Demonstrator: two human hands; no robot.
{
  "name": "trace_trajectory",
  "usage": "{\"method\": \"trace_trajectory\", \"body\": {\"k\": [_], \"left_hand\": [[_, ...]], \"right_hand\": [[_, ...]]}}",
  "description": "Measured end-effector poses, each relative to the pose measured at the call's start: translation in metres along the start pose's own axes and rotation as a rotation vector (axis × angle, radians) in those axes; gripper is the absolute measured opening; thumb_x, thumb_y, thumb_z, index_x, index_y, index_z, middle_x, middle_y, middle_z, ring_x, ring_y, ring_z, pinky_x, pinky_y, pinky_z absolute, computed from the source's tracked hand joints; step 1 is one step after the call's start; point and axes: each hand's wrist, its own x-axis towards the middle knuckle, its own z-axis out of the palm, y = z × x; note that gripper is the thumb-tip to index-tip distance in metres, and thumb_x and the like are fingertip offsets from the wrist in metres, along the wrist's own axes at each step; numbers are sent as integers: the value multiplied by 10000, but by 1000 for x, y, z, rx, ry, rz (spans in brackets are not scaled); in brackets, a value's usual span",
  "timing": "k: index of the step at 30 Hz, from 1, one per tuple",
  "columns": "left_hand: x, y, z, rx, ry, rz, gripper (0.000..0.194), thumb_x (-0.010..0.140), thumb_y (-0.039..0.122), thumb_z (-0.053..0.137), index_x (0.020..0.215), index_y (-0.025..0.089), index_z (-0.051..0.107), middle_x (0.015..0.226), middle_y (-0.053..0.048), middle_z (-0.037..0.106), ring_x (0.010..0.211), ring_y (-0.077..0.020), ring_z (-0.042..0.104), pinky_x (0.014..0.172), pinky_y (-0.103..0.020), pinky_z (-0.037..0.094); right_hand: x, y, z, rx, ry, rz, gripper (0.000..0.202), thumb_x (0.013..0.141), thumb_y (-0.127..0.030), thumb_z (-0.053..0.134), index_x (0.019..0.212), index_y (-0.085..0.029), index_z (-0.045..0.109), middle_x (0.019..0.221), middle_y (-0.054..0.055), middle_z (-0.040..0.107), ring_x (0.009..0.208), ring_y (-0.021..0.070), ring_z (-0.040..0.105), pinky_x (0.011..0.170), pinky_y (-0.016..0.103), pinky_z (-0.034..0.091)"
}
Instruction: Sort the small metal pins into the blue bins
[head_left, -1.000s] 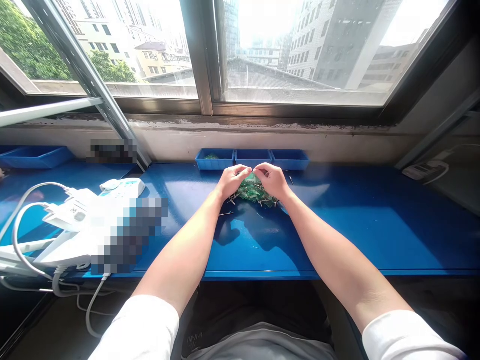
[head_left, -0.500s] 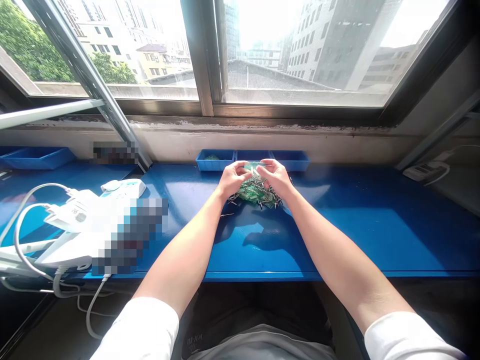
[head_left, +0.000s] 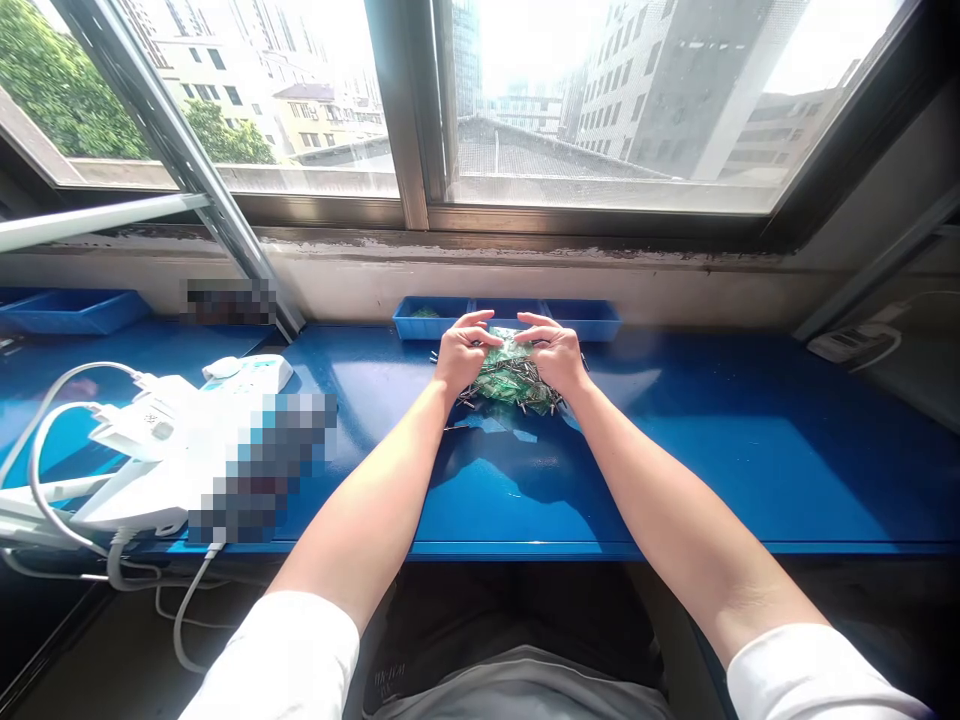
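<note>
Between my left hand (head_left: 466, 355) and my right hand (head_left: 553, 355) is a small see-through green plastic bag (head_left: 512, 345). Each hand pinches one side of it with the thumb and a bent finger, while other fingers stretch out above. Right beneath lies a pile of thin metal pins (head_left: 529, 372), perhaps rivets or screws, mixed with more green plastic bags (head_left: 499, 387). My hands partly cover the pile's two sides. Whether anything is inside the held bag I cannot make out.
Three joined blue bins (head_left: 433, 322) stand behind the pile against the wall; the left one holds something green. A single pin (head_left: 457, 428) lies left of the pile. White plugs and cables (head_left: 154, 425) crowd the blue table (head_left: 712, 450) at left, by a metal post (head_left: 225, 230).
My upper fingers have lifted and straightened off the bag's top edge. The bag has tilted or dropped slightly toward the pile, still between both hands.
</note>
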Motion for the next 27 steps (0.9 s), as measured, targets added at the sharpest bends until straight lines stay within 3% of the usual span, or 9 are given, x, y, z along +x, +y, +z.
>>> {"method": "trace_trajectory", "body": {"k": [4,7,11,14,16,21,27], "left_hand": [[0,-1,1,-20,-6,17,134,662,157,590,681,186,720,1179,-54,628,1047,-213,587,930,-379,475],[1,-2,2,-58,-21,-30,114,667,215,628,731,160,706,1027,-73,676,923,-210,625,836,-358,501],[0,1,3,-106,-62,-116,403,702,289,640,1084,166,611,728,-16,652,696,-159,617,719,-316,499],[-2,4,3,-90,-61,-124,594,720,274,623,1278,219,426,681,34,611,642,-127,600,714,-289,487],[-5,5,5,-55,-53,-96,563,735,274,609,1260,240,411,689,43,597,627,-112,583,693,-265,472],[-5,6,8,70,-3,-56,241,767,304,572,989,210,566,763,4,602,610,-97,530,607,-231,429],[1,2,1,154,175,-107,228,785,280,521,999,224,573,725,20,610,649,-117,562,645,-241,438]], "right_hand": [[0,4,2,43,-35,-3,145,673,-188,633,779,-185,731,1082,61,679,999,219,630,723,302,522],[0,8,3,104,-45,56,190,680,-266,675,838,-169,714,869,46,710,781,179,654,655,288,508],[1,11,5,128,-64,214,396,671,-351,699,1018,-163,656,665,2,676,534,128,588,529,267,479],[2,12,5,128,-45,272,511,646,-382,723,1094,-164,607,654,2,671,495,126,578,488,261,473],[2,12,6,131,-36,280,534,646,-393,726,1111,-168,592,663,7,673,492,128,580,474,258,471],[3,10,5,87,-27,264,477,686,-437,691,1073,-172,604,657,5,664,494,127,585,478,257,475],[4,15,4,23,5,283,398,716,-445,658,995,-162,634,682,28,680,589,155,634,568,285,518]]}}
